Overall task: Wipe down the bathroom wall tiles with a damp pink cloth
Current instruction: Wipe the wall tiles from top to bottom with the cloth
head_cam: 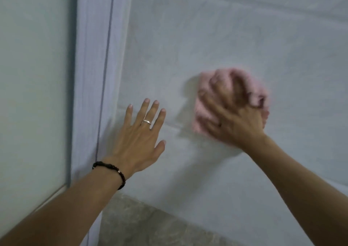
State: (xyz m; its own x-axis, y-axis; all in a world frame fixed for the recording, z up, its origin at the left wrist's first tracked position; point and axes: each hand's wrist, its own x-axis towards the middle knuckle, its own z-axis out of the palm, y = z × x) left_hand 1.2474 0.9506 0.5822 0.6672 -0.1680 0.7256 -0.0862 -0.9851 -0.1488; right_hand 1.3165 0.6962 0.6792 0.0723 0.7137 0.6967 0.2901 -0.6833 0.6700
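Observation:
Pale grey wall tiles [235,38] fill most of the view. My right hand [231,114] grips a bunched pink cloth [259,93] and presses it against the tiles at centre right; hand and cloth are blurred by motion. My left hand [140,138] lies flat on the wall to the left of the cloth, fingers straight and spread, holding nothing. It wears a ring, and a dark beaded bracelet sits on the wrist. A horizontal grout line [173,125] runs between the two hands.
A white door frame [94,76] stands upright left of the tiles, with a pale door panel [32,76] beyond it. A mottled grey-brown floor [143,223] shows at the bottom, below the wall.

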